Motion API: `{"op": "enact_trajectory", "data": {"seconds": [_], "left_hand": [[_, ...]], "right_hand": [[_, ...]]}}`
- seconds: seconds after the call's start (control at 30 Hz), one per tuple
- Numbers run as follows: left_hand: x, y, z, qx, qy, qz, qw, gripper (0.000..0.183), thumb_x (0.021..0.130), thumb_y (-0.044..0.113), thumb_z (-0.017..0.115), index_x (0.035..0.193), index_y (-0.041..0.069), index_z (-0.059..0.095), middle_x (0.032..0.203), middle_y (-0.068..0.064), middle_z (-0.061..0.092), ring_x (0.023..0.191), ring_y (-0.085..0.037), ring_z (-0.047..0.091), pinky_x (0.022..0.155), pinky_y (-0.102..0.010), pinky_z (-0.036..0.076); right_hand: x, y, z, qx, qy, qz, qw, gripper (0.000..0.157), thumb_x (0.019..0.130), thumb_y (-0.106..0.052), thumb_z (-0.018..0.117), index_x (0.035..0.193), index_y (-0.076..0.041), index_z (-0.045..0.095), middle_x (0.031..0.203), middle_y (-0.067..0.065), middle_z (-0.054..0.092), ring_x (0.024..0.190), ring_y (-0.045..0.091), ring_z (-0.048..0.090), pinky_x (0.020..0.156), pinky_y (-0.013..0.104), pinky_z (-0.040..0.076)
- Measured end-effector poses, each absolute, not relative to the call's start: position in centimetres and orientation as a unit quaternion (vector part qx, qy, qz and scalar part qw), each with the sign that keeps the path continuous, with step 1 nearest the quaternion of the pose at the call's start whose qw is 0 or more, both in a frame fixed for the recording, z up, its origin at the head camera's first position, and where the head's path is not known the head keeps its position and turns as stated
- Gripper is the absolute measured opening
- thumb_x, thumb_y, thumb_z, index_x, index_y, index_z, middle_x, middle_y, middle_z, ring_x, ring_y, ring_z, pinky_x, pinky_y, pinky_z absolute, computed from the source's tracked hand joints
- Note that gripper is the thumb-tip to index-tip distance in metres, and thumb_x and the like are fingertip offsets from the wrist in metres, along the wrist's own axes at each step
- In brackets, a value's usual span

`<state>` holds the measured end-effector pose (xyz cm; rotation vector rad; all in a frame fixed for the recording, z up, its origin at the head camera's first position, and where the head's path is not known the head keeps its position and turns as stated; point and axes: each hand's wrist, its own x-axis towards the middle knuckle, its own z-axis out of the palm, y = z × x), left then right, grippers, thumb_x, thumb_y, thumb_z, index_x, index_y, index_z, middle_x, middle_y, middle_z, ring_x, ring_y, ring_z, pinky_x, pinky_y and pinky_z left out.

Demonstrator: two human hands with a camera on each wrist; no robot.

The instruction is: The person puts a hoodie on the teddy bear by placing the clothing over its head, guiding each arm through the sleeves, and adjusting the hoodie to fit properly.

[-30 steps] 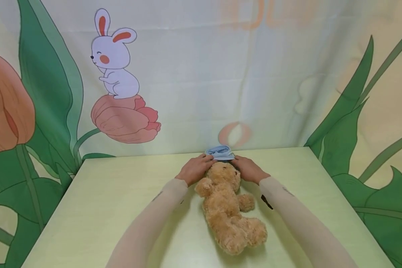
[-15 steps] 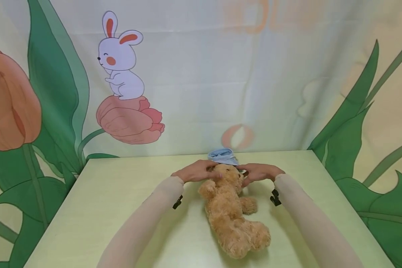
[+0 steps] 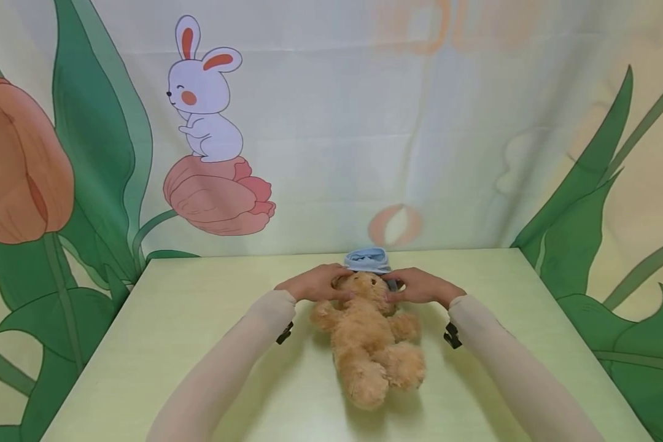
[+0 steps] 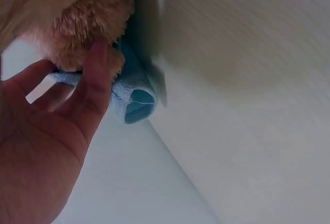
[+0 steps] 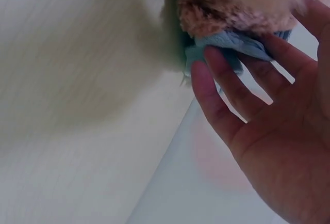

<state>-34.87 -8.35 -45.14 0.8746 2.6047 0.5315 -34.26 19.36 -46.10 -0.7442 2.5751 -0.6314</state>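
A tan plush teddy bear [image 3: 361, 331] lies on its back, its head toward the far edge and its feet toward me. My left hand [image 3: 314, 284] grips one side of its head, thumb at the cheek. On the other side my right hand [image 3: 424, 286] holds the head, with its thumb on the cheek and fingertips against blue cloth [image 5: 227, 41]. This small light-blue cloth garment [image 3: 368, 261] sits at the top of the bear's head. The left wrist view shows a sleeve-like opening [image 4: 140, 105] in it. Part of the garment is hidden behind the bear's head.
The pale green table [image 3: 199, 344] ends just behind the garment, against a hanging cloth backdrop [image 3: 320, 123] printed with a rabbit and tulips. Similar printed cloth stands along both sides. A dark strap buckle [image 3: 452, 336] hangs at the right wrist.
Both hands have come from the garment down to the sides of the bear's head, thumbs now at its cheeks. The bear has turned, its feet swinging left and its face more upward.
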Motion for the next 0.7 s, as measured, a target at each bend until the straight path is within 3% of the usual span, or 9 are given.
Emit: {"op": "enact_trajectory", "data": {"seconds": [0.17, 0.3, 0.37, 0.43, 0.5, 0.6, 0.7], "left_hand": [[-34.4, -9.1, -45.4, 0.279, 0.917, 0.218, 0.182, 0.079, 0.086, 0.048, 0.072, 0.151, 0.016, 0.040, 0.155, -0.007, 0.041, 0.143, -0.029, 0.035, 0.116, -0.048, 0.032], [-34.1, -9.2, -45.5, 0.273, 0.923, 0.232, 0.139, 0.070, 0.085, 0.040, 0.076, 0.143, 0.011, 0.051, 0.146, -0.008, 0.052, 0.135, -0.029, 0.040, 0.111, -0.046, 0.038], [-33.9, -9.2, -45.6, 0.264, 0.925, 0.245, 0.122, 0.064, 0.084, 0.036, 0.078, 0.138, 0.010, 0.055, 0.140, -0.010, 0.056, 0.132, -0.030, 0.045, 0.109, -0.045, 0.041], [-33.8, -9.3, -45.9, 0.250, 0.924, 0.266, 0.117, 0.063, 0.083, 0.034, 0.079, 0.135, 0.009, 0.053, 0.139, -0.012, 0.057, 0.132, -0.030, 0.049, 0.108, -0.045, 0.042], [-33.7, -9.4, -46.3, 0.234, 0.921, 0.289, 0.119, 0.069, 0.082, 0.033, 0.080, 0.138, 0.010, 0.046, 0.139, -0.014, 0.056, 0.130, -0.031, 0.052, 0.107, -0.046, 0.043], [-33.4, -9.5, -46.7, 0.224, 0.917, 0.308, 0.121, 0.076, 0.083, 0.030, 0.080, 0.144, 0.009, 0.040, 0.143, -0.016, 0.053, 0.132, -0.032, 0.051, 0.108, -0.047, 0.042], [-33.2, -9.6, -47.0, 0.228, 0.917, 0.309, 0.110, 0.072, 0.084, 0.027, 0.079, 0.144, 0.007, 0.045, 0.142, -0.015, 0.054, 0.131, -0.032, 0.050, 0.108, -0.047, 0.042]], "right_hand": [[-33.8, 18.5, -46.2, -0.262, 0.925, -0.225, 0.158, 0.061, 0.095, -0.044, 0.062, 0.145, -0.012, 0.048, 0.145, 0.012, 0.051, 0.130, 0.032, 0.052, 0.104, 0.052, 0.044], [-33.5, 17.7, -46.1, -0.265, 0.930, -0.226, 0.117, 0.049, 0.095, -0.039, 0.064, 0.135, -0.013, 0.056, 0.115, 0.008, 0.066, 0.095, 0.023, 0.062, 0.082, 0.042, 0.050], [-33.4, 17.3, -46.1, -0.263, 0.930, -0.235, 0.103, 0.042, 0.095, -0.037, 0.065, 0.129, -0.013, 0.056, 0.096, 0.006, 0.066, 0.074, 0.018, 0.055, 0.070, 0.037, 0.044], [-33.4, 16.9, -46.1, -0.256, 0.931, -0.242, 0.096, 0.043, 0.094, -0.037, 0.066, 0.128, -0.014, 0.051, 0.088, 0.005, 0.063, 0.066, 0.015, 0.049, 0.066, 0.034, 0.041], [-33.3, 16.6, -46.2, -0.245, 0.932, -0.250, 0.095, 0.049, 0.094, -0.037, 0.066, 0.133, -0.013, 0.046, 0.090, 0.005, 0.063, 0.066, 0.015, 0.052, 0.067, 0.034, 0.043], [-33.3, 16.3, -46.4, -0.245, 0.937, -0.231, 0.087, 0.058, 0.094, -0.036, 0.066, 0.142, -0.011, 0.045, 0.106, 0.007, 0.065, 0.085, 0.019, 0.062, 0.077, 0.038, 0.050], [-33.3, 16.1, -46.7, -0.265, 0.939, -0.208, 0.070, 0.049, 0.095, -0.033, 0.066, 0.136, -0.008, 0.055, 0.113, 0.008, 0.065, 0.100, 0.023, 0.062, 0.084, 0.042, 0.051]]}}
